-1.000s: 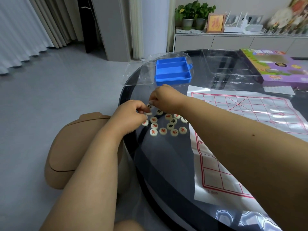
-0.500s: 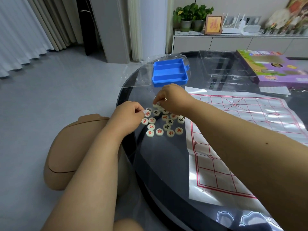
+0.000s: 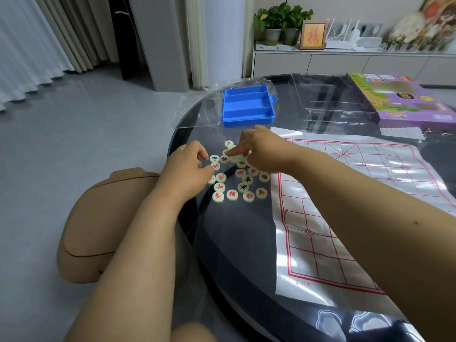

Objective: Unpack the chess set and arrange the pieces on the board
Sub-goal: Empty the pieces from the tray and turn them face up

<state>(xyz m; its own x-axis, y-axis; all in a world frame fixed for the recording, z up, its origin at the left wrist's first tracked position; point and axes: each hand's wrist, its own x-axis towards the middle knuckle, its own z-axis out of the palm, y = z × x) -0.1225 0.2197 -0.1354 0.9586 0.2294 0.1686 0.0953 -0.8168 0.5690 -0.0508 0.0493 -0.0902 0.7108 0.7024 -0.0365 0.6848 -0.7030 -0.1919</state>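
Both hands work a cluster of xiangqi pieces [image 3: 237,180] on the table [image 3: 229,243], left of the paper board [image 3: 345,193]. Left hand [image 3: 188,166] loosely curled, fingertips parted; right hand [image 3: 261,154] presses one forefinger onto a piece.

Bare dark glass round table [image 3: 229,238] open in front of scattered cream disc chess pieces [image 3: 232,194], white plastic board sheet with red grid [image 3: 345,193] just right of them, blue plastic compartment tray [image 3: 246,107] beyond, both hands over the cluster's far side.
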